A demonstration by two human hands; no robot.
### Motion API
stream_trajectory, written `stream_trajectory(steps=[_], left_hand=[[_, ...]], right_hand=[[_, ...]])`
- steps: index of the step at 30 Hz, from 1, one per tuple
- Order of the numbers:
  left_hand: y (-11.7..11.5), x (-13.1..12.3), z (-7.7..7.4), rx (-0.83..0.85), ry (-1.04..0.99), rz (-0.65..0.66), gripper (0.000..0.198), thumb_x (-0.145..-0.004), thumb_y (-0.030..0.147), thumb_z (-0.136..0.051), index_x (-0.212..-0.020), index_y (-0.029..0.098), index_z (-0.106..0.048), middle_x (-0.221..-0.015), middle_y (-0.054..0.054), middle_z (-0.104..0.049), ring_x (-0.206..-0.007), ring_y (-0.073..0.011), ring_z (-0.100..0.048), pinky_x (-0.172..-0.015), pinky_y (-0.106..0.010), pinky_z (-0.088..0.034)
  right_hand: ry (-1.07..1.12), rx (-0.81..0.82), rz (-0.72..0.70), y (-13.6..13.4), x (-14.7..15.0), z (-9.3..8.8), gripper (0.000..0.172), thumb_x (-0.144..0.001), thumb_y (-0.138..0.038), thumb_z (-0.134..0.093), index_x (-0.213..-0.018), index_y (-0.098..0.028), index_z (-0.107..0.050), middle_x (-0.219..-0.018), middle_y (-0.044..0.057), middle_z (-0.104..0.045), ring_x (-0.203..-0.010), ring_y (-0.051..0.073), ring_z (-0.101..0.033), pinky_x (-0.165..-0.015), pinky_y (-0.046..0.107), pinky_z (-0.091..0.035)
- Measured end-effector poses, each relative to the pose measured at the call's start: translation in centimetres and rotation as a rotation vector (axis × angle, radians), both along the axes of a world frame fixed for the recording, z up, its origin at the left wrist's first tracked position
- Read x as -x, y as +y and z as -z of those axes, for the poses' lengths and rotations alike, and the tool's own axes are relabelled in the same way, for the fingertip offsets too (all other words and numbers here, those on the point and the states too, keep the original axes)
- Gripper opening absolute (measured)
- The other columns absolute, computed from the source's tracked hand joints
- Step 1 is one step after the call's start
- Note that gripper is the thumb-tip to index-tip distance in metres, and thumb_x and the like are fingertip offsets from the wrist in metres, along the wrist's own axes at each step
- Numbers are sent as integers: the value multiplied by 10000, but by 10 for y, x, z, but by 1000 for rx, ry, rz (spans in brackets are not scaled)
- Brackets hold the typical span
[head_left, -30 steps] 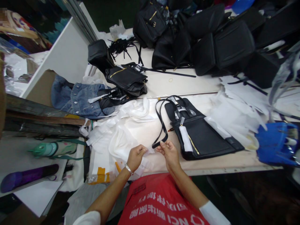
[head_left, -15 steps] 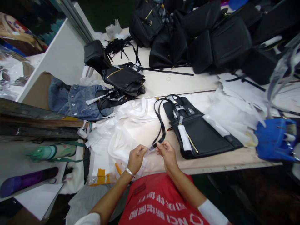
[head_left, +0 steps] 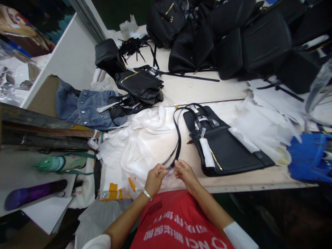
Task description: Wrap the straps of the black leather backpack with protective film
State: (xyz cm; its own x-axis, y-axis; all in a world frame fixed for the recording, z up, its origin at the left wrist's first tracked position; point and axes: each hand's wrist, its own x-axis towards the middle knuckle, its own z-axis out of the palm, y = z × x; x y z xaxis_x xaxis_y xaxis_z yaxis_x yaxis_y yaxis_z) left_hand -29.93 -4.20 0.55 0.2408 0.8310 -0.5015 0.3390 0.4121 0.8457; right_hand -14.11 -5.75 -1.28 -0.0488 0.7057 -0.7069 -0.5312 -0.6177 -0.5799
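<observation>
A black strap (head_left: 178, 138) loops from the top of a black backpack (head_left: 233, 148) down to my two hands at the table's front edge. My right hand (head_left: 186, 174) pinches the dark strap near its end. Opposite it, my left hand (head_left: 155, 179) is closed with fingertips together on a piece of clear plastic film (head_left: 169, 171) at the strap end. Exactly how film and strap meet is partly hidden by my fingers. The backpack lies flat to the right of my hands, with a gold zipper (head_left: 216, 159) and a white-wrapped zipper pull (head_left: 206, 152).
Crumpled white wrapping (head_left: 137, 148) lies left of my hands, and white sheets (head_left: 267, 124) are on the right beside a blue bag (head_left: 307, 157). Black bags (head_left: 267, 45) are piled at the back. A denim jacket (head_left: 88, 107) and another black bag (head_left: 140, 84) lie back left.
My hands have shifted slightly down, and the strap hangs in a wider curve into them. The view has moved a little to the left. Both hands keep their pinch.
</observation>
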Motion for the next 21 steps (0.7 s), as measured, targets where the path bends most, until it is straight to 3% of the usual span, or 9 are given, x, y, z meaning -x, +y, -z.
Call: stream_trajectory(steps=[3, 7, 13, 18, 21], left_hand=[[-4, 3, -1, -23, 40, 58, 161, -838, 341, -528, -820, 187, -571, -705, 7, -659, -656, -149, -599, -621, -241, -401], [-6, 2, 2, -19, 78, 33, 167, -841, 346, -523, -875, 188, -564, -687, 5, -658, -632, -154, -595, -603, -244, -398], [-2, -10, 8, -48, 105, 39, 140, -849, 333, -509, -817, 200, -538, -609, 36, -600, -557, -132, -532, -563, -229, -365], [0, -13, 14, -39, 127, 40, 144, -848, 341, -504, -814, 203, -528, -576, 46, -575, -517, -125, -499, -529, -222, -336], [2, -13, 19, -40, 155, 64, 126, -847, 331, -504, -829, 207, -522, -592, 47, -584, -498, -118, -483, -519, -220, -322]], right_hand=[[19, 28, 64, 4, -5, 4, 353, -681, -478, -708, -797, -201, -522, -609, -53, -492, -491, 70, -432, -437, 178, -299], [32, 39, 103, 6, -4, 8, 394, -619, -454, -757, -693, -201, -464, -556, -70, -450, -479, 72, -409, -427, 183, -273], [30, 28, 91, -4, 6, 7, 386, -639, -459, -743, -684, -196, -464, -575, -63, -467, -489, 71, -409, -441, 184, -284], [81, 60, -7, -1, -5, 13, 368, -648, -456, -738, -705, -186, -495, -607, -51, -507, -511, 71, -443, -438, 175, -281], [67, 61, 74, 7, -11, 19, 379, -647, -479, -729, -725, -198, -487, -567, -76, -468, -469, 66, -411, -424, 178, -267]])
